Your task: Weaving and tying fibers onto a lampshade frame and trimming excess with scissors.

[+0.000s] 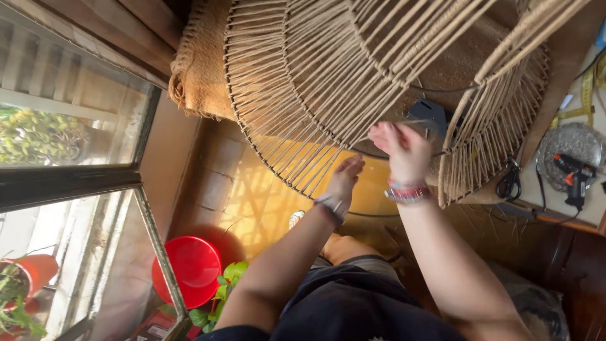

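A round wire frame [353,82] wrapped in tan jute cord fills the upper middle of the view, its strands radiating from rim to inner rings, part of it resting over the desk [568,63] at the right. The right hand [404,148] is raised against the lower strands, fingers bent in a pinching grip on a thin cord [379,134] — a beaded bracelet sits at its wrist. The left hand [346,177] reaches up just beside it to the frame's lower rim, fingers extended; whether it has hold of anything cannot be told. On the desk lie black-handled scissors [509,182], a glue gun [574,173] on a silvery plate [568,142] and a yellow tape measure [584,101]. Below left — a red bucket [189,268] beside a green plant [221,297], near the window [76,170].
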